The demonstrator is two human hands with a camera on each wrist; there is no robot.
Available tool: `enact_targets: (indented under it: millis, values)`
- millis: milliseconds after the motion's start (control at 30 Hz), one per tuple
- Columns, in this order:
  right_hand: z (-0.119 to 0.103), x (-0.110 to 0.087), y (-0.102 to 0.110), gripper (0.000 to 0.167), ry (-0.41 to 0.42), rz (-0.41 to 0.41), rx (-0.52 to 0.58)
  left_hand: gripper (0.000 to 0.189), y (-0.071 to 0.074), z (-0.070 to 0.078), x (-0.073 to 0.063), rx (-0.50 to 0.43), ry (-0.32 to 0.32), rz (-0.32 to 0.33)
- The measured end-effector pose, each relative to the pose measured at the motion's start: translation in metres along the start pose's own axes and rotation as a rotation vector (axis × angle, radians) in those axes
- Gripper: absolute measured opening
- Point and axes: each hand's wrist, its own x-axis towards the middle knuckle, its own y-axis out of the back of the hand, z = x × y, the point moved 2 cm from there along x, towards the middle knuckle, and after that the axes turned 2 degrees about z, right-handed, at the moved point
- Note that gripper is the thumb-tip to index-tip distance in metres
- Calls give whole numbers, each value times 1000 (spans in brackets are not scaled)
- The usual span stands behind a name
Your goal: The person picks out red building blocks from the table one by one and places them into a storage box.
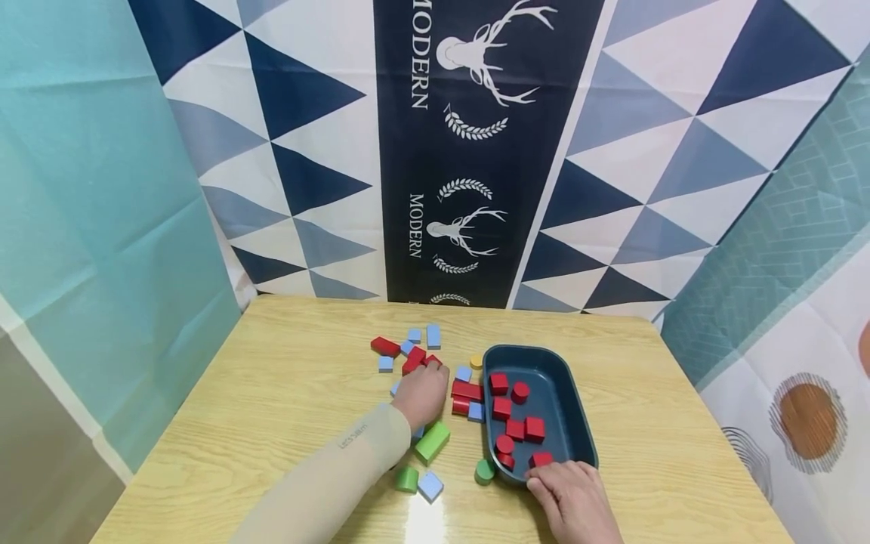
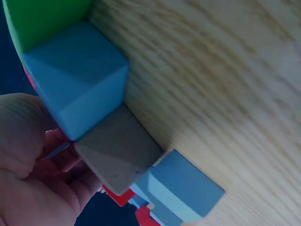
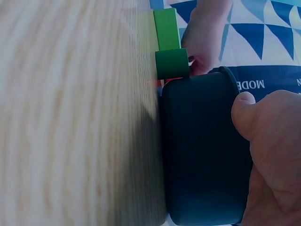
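My left hand (image 1: 423, 394) reaches down among loose blocks, its curled fingers right by a red block (image 1: 433, 360). In the left wrist view, red shows between the thumb and fingers (image 2: 83, 188); I cannot tell whether they hold a block. Close to that hand lie a blue cube (image 2: 80, 75) and a brownish cube (image 2: 117, 150). My right hand (image 1: 574, 495) grips the near rim of a dark blue tub (image 1: 561, 423), thumb (image 3: 242, 110) at the outside of the rim. Several red cubes and cylinders lie in the tub, including a red cube (image 1: 534, 429).
Beyond the left hand are more red and blue blocks, such as a blue block (image 1: 433, 336). A long green block (image 1: 432, 443), a green cylinder (image 1: 407, 479) and a blue cube (image 1: 431, 486) lie nearer. Red block (image 1: 467, 391) and dark green cylinder (image 1: 484, 472) stand beside the tub.
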Motion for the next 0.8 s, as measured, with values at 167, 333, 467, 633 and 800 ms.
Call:
enact_targets:
  millis: [167, 333, 467, 633, 800]
  values:
    - [-1, -1, -1, 16, -18, -25, 11, 19, 13, 5, -1, -59, -13, -50]
    - [-2, 1, 2, 16, -44, -47, 21, 34, 50, 10, 6, -170, -33, -98]
    - [-2, 4, 5, 15, -66, -75, 22, 39, 79, 23, 15, -311, -18, -88]
    - [0, 2, 4, 15, -41, -50, 18, 38, 92, 61, 24, -461, -61, -64]
    - [2, -1, 0, 21, 60, 61, 6, 32, 77, 105, 30, -408, -194, -93]
